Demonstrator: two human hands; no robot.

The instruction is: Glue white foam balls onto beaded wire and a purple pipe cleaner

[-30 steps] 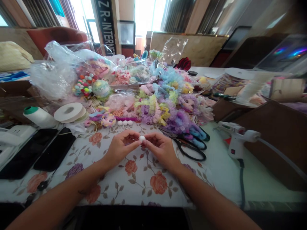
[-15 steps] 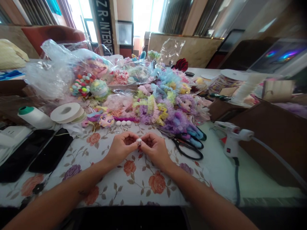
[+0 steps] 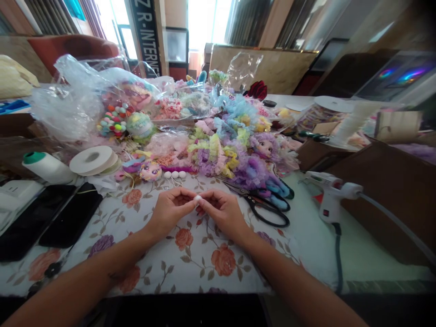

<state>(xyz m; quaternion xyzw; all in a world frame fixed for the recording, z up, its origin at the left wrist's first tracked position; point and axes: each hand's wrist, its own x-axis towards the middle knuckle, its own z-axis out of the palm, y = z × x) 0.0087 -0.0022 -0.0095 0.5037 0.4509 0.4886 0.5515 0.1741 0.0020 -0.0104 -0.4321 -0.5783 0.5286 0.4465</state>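
Note:
A small white bead (image 3: 197, 198) is pinched between the fingertips of both my hands, just above the floral tablecloth (image 3: 190, 259). My left hand (image 3: 172, 210) has its fingers curled, thumb and forefinger closed on the bead. My right hand (image 3: 221, 211) mirrors it from the other side, fingers bent inward onto the same bead. A row of three more white beads (image 3: 175, 174) lies on the cloth just beyond my hands.
Black scissors (image 3: 269, 211) lie right of my hands, a white glue gun (image 3: 329, 193) with its cord farther right. Rolls of white tape (image 3: 93, 161), a thread spool (image 3: 46, 167) and two dark phones (image 3: 51, 218) sit left. Pastel ruffles, doll heads and plastic bags fill the back.
Both hands drew a little closer together around the bead and curled tighter; the view shifted slightly.

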